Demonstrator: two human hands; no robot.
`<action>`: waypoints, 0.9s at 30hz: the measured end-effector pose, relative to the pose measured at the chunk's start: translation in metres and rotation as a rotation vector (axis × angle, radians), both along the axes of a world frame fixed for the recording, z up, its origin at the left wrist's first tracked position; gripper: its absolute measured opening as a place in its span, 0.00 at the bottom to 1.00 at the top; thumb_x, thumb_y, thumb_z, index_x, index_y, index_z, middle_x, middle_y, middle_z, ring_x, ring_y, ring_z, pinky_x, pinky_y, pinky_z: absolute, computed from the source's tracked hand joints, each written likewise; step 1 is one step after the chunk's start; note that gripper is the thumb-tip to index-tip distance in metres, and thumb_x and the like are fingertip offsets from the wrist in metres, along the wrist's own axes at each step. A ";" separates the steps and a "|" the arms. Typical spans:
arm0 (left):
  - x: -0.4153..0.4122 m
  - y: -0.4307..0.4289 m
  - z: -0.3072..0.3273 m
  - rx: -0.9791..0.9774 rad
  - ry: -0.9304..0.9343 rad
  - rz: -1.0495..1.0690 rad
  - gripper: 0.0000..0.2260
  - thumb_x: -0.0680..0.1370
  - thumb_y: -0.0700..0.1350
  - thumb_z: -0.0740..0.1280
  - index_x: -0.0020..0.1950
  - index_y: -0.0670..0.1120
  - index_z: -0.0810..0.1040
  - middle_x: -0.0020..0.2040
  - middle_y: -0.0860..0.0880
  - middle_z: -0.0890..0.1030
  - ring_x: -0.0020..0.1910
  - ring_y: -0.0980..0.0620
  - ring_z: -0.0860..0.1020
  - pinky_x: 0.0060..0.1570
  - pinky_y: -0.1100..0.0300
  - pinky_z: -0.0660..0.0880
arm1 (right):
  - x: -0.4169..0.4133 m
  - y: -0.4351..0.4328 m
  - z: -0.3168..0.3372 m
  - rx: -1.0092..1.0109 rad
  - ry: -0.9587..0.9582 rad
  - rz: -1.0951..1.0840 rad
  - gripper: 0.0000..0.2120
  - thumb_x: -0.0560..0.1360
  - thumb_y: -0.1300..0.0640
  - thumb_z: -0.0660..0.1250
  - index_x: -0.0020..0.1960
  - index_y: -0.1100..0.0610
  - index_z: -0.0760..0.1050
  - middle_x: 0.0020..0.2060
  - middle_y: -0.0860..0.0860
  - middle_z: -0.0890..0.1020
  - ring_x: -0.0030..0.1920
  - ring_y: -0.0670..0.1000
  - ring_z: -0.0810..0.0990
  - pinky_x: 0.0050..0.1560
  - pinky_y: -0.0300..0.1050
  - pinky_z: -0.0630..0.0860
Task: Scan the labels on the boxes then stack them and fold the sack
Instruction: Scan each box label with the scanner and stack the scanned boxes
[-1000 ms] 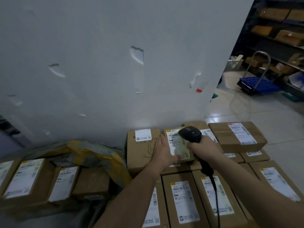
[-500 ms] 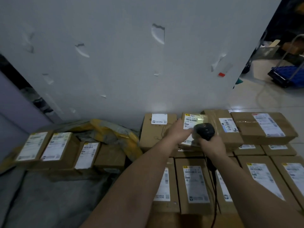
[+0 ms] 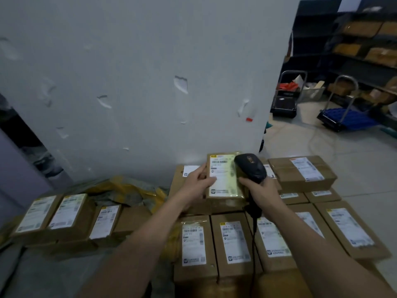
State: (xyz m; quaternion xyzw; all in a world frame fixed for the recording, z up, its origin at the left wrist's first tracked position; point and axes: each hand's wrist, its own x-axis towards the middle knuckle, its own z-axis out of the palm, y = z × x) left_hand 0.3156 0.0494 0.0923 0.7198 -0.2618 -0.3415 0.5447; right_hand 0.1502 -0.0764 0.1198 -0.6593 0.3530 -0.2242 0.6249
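My left hand (image 3: 198, 181) grips a small cardboard box (image 3: 223, 179) by its left edge, label facing up and lit pale yellow. My right hand (image 3: 261, 191) grips a black corded barcode scanner (image 3: 250, 167), whose head hangs over the box's right edge. The box sits above a stack of labelled cardboard boxes (image 3: 234, 241) laid in rows in front of me. A crumpled yellow and grey sack (image 3: 126, 191) lies at the left against the wall, with three labelled boxes (image 3: 71, 214) in front of it.
A white wall (image 3: 139, 82) rises right behind the stack. To the right, open tiled floor (image 3: 354, 160) leads to a blue platform trolley (image 3: 345, 119), a black cart (image 3: 283, 104) and dark shelves (image 3: 365, 39) holding parcels. The scanner's cable (image 3: 254, 244) runs down over the stacked boxes.
The scanner head has moved from the box's lower middle to its right edge, uncovering the label. My left hand still holds the box's left side. The view swung left, then back right.
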 end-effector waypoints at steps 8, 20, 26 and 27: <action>0.005 0.079 0.013 -0.003 -0.122 0.265 0.14 0.82 0.45 0.65 0.68 0.45 0.73 0.52 0.55 0.80 0.48 0.59 0.81 0.43 0.64 0.79 | 0.019 0.067 0.010 -0.137 0.010 0.197 0.07 0.77 0.59 0.72 0.47 0.47 0.78 0.43 0.49 0.84 0.46 0.49 0.83 0.50 0.52 0.82; 0.099 0.249 0.002 0.155 -0.386 0.346 0.07 0.84 0.49 0.61 0.59 0.51 0.76 0.53 0.54 0.81 0.45 0.63 0.79 0.36 0.70 0.73 | 0.151 0.228 -0.011 -0.094 0.032 0.224 0.09 0.76 0.55 0.73 0.51 0.47 0.74 0.47 0.47 0.81 0.50 0.47 0.80 0.47 0.44 0.78; 0.161 0.315 -0.010 0.459 -0.664 0.186 0.12 0.84 0.53 0.59 0.54 0.48 0.77 0.49 0.51 0.80 0.45 0.55 0.77 0.42 0.60 0.72 | 0.211 0.297 -0.035 -0.079 0.125 0.188 0.09 0.75 0.55 0.74 0.48 0.48 0.75 0.47 0.49 0.82 0.51 0.49 0.81 0.57 0.51 0.80; 0.168 0.322 -0.012 0.506 -0.689 0.153 0.12 0.84 0.53 0.59 0.53 0.47 0.77 0.48 0.50 0.80 0.46 0.52 0.77 0.43 0.57 0.73 | 0.217 0.306 -0.039 -0.079 0.146 0.177 0.09 0.75 0.55 0.74 0.46 0.47 0.74 0.46 0.48 0.81 0.50 0.48 0.80 0.56 0.51 0.79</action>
